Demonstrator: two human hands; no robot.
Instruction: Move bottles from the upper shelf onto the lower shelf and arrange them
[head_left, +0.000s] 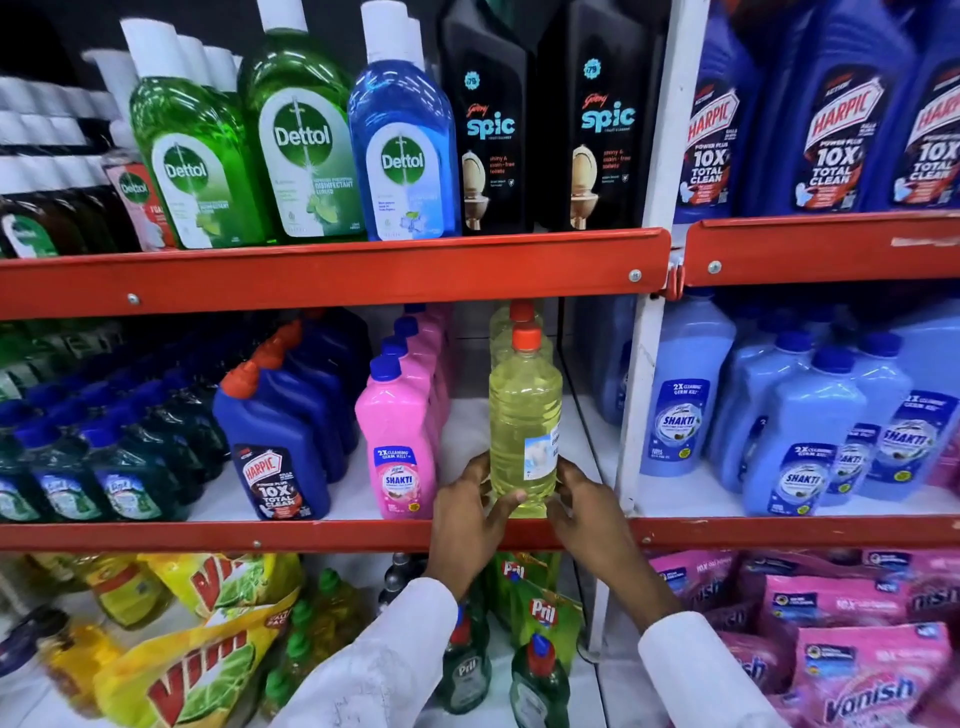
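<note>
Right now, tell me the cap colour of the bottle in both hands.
Orange-red cap, seen in the head view.

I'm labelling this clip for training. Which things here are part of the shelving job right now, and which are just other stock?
In the job:
yellow bottle
left hand
right hand
second yellow bottle behind it
middle shelf

Just other stock:
pink Shakti bottles
blue Harpic bottles
Dettol bottles
Vim packs
</note>
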